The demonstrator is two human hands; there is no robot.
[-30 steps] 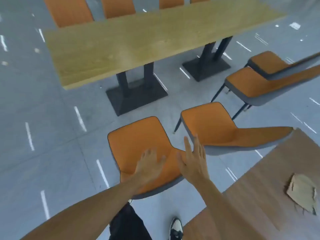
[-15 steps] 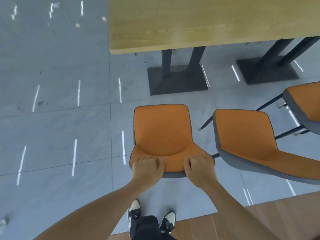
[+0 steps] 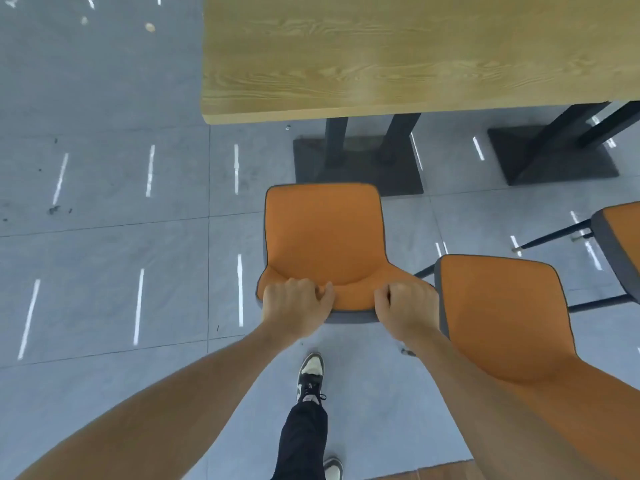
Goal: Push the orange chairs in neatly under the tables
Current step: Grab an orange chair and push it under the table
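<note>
While both hands grip the top edge of the orange chair's (image 3: 323, 237) backrest, the left hand (image 3: 296, 308) and right hand (image 3: 405, 310) have their fingers (image 3: 320, 292) curled tight over it. The chair stands on the grey tiled floor (image 3: 104, 271), its seat facing the wooden bench (image 3: 415, 53) but not yet under it. A second orange chair (image 3: 502, 313) sits just beside it on the right.

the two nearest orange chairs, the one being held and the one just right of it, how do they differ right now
The held chair has both hands on the top of its backrest, left hand and right hand; the neighbour chair is untouched. The held chair faces the wooden table squarely, its seat front overlapping the table's dark base; the neighbour sits further back and turned at an angle. Both have orange seats with grey shells.
</note>
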